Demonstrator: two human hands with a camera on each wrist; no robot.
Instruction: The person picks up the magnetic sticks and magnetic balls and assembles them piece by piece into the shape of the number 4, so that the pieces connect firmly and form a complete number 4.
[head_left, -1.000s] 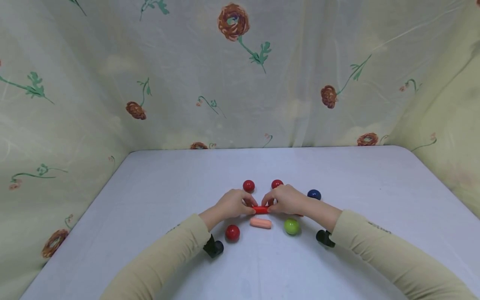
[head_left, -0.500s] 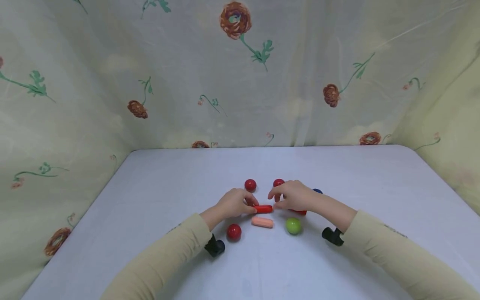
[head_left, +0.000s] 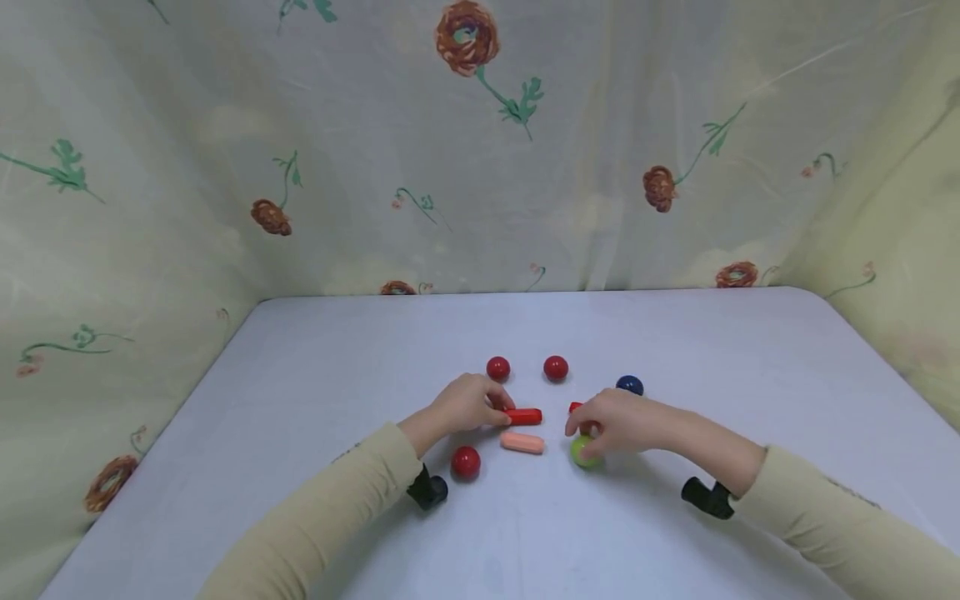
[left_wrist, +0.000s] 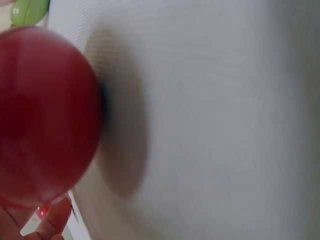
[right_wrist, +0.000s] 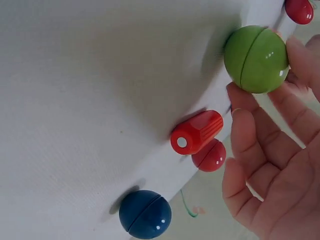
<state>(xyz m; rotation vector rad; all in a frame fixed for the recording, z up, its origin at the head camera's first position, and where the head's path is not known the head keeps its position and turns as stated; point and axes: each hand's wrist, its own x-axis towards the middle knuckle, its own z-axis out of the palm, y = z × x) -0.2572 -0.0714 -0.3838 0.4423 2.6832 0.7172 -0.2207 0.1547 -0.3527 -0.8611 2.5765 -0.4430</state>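
My left hand [head_left: 467, 404] pinches the left end of a short red stick [head_left: 527, 417] lying on the table. A pink stick [head_left: 522, 442] lies just nearer to me, parallel to it. My right hand [head_left: 626, 423] has its thumb and fingers around a glossy green ball [right_wrist: 256, 60] with a seam round it. In the head view the hand partly covers that ball. Beyond the hand, a second red stick [right_wrist: 197, 132] with a white round end shows in the right wrist view. A red ball [left_wrist: 45, 117] fills the left of the left wrist view, hiding most of the left hand.
Two red balls, one left [head_left: 498, 368] and one right [head_left: 556, 368], sit behind the sticks. A dark blue ball [head_left: 629, 385] lies behind my right hand. White cloth covers the table [head_left: 360, 350]; a flowered curtain [head_left: 345, 167] hangs behind it.
My right hand has let go of the red stick's right end and moved right and nearer to the green ball. The left hand stays on the red stick.
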